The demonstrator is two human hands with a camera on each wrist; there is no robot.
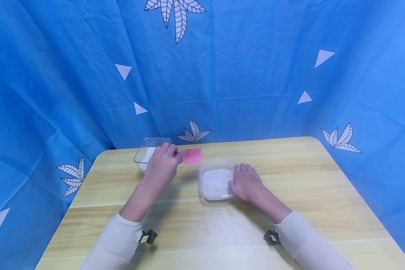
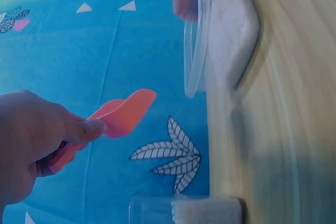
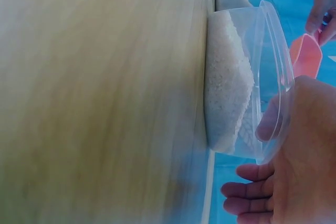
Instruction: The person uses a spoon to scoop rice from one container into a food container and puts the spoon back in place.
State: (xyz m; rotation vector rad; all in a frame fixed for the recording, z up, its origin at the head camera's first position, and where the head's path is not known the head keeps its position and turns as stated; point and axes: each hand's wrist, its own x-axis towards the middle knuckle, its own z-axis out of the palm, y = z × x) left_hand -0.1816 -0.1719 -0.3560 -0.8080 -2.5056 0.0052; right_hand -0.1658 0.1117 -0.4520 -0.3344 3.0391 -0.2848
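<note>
My left hand (image 1: 162, 161) grips the handle of a pink scoop (image 1: 193, 156), held above the table between two clear plastic containers. In the left wrist view the scoop (image 2: 128, 113) has a curved lip and thumb and fingers close round its handle. My right hand (image 1: 248, 183) holds the right side of the nearer clear container (image 1: 205, 195), thumb over the rim and fingers outside. White grains (image 3: 226, 82) fill much of this container, heaped against one side in the right wrist view. The other clear container (image 1: 158, 142), behind my left hand, also holds white grains (image 1: 148, 153).
Both containers stand on a light wood-grain table (image 1: 290, 165). A blue curtain (image 1: 249, 67) with white leaves and triangles hangs behind and at the sides. Small black devices (image 1: 148, 237) sit at both wrists, by the white sleeves (image 1: 113, 240).
</note>
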